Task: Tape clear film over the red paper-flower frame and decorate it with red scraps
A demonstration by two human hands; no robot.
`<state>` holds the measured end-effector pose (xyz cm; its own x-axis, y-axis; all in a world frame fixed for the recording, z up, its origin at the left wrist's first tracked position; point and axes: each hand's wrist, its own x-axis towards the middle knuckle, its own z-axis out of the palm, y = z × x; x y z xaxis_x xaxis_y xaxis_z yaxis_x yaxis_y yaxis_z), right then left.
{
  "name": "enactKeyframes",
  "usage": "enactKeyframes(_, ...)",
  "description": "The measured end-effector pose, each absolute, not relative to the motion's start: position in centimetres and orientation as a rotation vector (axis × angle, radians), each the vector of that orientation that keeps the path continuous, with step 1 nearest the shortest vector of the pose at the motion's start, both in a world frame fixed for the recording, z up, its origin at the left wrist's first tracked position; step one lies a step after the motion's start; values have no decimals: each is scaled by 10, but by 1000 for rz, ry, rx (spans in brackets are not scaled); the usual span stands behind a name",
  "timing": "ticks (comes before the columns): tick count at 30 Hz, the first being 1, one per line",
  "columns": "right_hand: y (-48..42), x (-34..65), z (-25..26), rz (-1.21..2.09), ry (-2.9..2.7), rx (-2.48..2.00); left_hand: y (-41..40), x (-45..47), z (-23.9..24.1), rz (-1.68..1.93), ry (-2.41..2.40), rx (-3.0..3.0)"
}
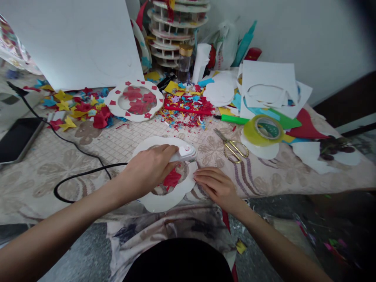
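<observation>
My left hand (147,170) is wrapped round a white handheld tool (187,152) with a black cord (66,183); its kind is not clear. The tool's head is over the right part of a white scalloped ring (164,203), which lies flat at the table's front edge. Red paper (172,178) shows through the ring's round middle, partly hidden by my left hand. On the ring's right rim, my right hand (219,188) has its fingertips pressed together. Gold-handled scissors (233,149) lie to the right, blades partly apart.
Behind stands a finished-looking ring with red pieces (113,102), near colourful paper stars (68,123) and scraps (183,117). A yellow tape roll (263,130), green marker (233,119) and cut white paper (267,72) are at right. A phone (20,139) lies left; a tiered stand (167,35) is behind.
</observation>
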<state>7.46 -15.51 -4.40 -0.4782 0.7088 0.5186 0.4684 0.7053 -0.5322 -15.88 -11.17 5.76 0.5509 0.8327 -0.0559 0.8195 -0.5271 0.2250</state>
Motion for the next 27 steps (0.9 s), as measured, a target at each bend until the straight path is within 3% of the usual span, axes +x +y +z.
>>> enactKeyframes(14,-150,74,-34,449,-1965,-1005,-112,-163,59,93,1437,2518)
enactKeyframes(27,-115,68,-44,149,-2155,-1105,-114,-215,55,580,1605,2271)
